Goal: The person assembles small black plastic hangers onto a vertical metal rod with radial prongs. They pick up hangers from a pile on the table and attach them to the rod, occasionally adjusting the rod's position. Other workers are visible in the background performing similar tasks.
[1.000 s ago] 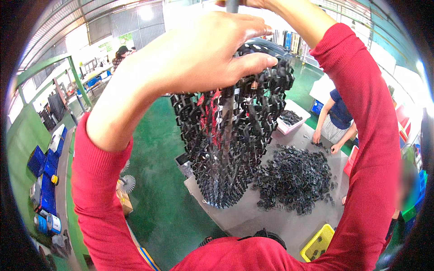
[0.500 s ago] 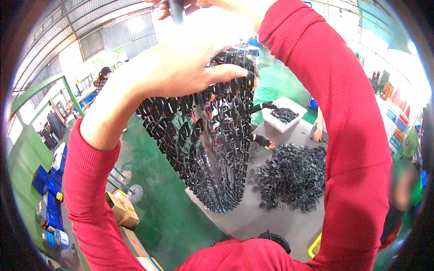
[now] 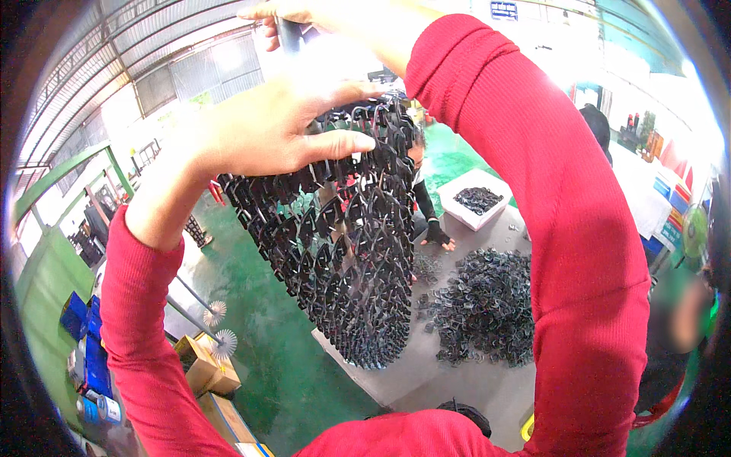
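A tall bundle of small black clip-like parts hangs in linked rows in front of me, narrowing toward the bottom. My left hand is raised at its upper left, thumb and fingers stretched apart beside the top rows. Glare washes out part of that hand, and whether it touches the parts I cannot tell. Above it, my right hand reaches across the top of the view with its fingers around a dark grey rod. The rod's lower end fades into the glare.
Beyond the bundle, a grey table bears a heap of loose black parts and a white bin of similar ones. A co-worker's gloved hand rests near the heap. Cardboard boxes and round brushes stand at left.
Both my hands have shifted left, the right one slightly lower too. The co-worker's other hand has left the bin, and a third hand near the heap is out of sight.
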`<action>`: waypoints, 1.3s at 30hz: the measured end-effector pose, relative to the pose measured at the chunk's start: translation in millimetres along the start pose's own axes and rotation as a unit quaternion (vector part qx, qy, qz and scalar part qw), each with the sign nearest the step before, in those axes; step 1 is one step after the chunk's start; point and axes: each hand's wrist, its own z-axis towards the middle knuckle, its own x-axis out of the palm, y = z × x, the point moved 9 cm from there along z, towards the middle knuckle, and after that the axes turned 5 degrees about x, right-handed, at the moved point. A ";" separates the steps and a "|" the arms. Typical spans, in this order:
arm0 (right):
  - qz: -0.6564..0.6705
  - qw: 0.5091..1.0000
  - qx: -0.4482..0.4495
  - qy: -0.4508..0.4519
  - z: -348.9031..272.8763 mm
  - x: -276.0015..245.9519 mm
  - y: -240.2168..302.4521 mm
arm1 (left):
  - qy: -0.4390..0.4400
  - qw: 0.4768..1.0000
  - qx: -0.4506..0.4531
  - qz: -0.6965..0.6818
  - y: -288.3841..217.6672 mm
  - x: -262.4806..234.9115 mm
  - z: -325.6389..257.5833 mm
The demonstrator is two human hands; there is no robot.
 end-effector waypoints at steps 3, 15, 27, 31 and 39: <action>-0.039 0.998 -0.026 -0.048 -20.9 -26.5 9.6 | -0.031 0.999 0.012 0.001 -5.6 -0.2 5.3; -0.209 0.924 -0.039 -0.317 -245.8 -53.3 -40.5 | -0.021 0.999 -0.010 -0.043 1.9 -0.8 -3.5; -0.335 0.865 -0.036 -0.372 -257.3 -5.1 -25.5 | -0.003 0.995 0.048 -0.086 -3.5 0.0 7.6; -0.297 0.885 -0.020 -0.358 -253.7 -10.1 -33.1 | 0.028 0.993 0.045 -0.105 0.2 1.4 4.6; -0.246 0.906 -0.010 -0.344 -250.2 -12.1 -39.6 | 0.007 0.991 0.058 -0.119 5.3 4.6 -3.5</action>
